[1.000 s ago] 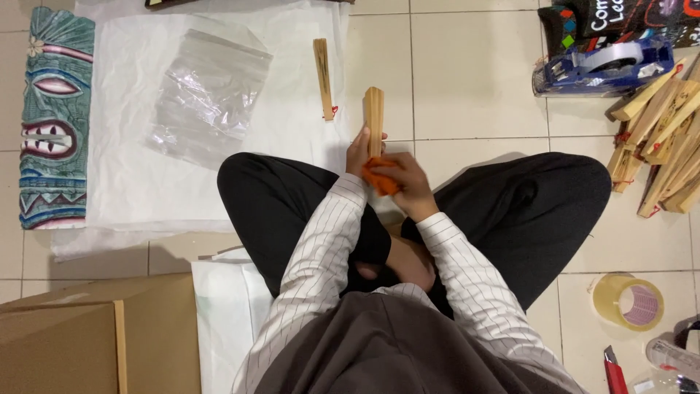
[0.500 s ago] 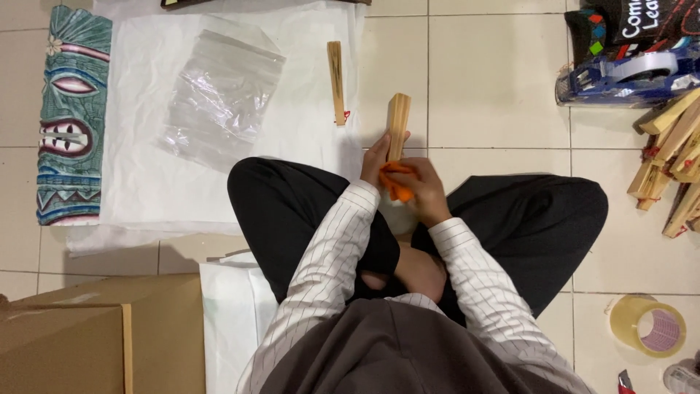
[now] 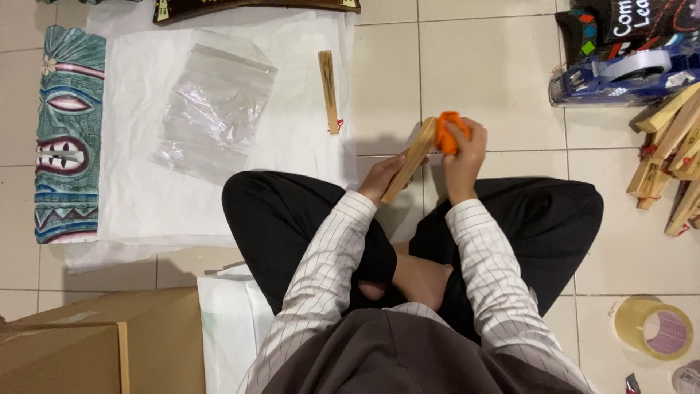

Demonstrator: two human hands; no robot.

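Observation:
I sit cross-legged on a tiled floor. My left hand (image 3: 384, 176) grips the lower end of a folded wooden fan (image 3: 410, 158), which points up and to the right. My right hand (image 3: 462, 148) presses a crumpled orange cloth (image 3: 449, 131) against the fan's upper end. Another folded wooden fan (image 3: 329, 90) lies on the white sheet (image 3: 138, 182) ahead of me.
A clear plastic bag (image 3: 211, 109) lies on the white sheet, a carved teal mask (image 3: 67, 131) at its left. More wooden fans (image 3: 674, 153) pile at the right, near a blue tape dispenser (image 3: 620, 73). A cardboard box (image 3: 95, 343) sits at lower left, a tape roll (image 3: 654, 328) at lower right.
The orange cloth has slid from the fan's lower part up to its top end, and the fan has tilted to the right. The view has shifted slightly.

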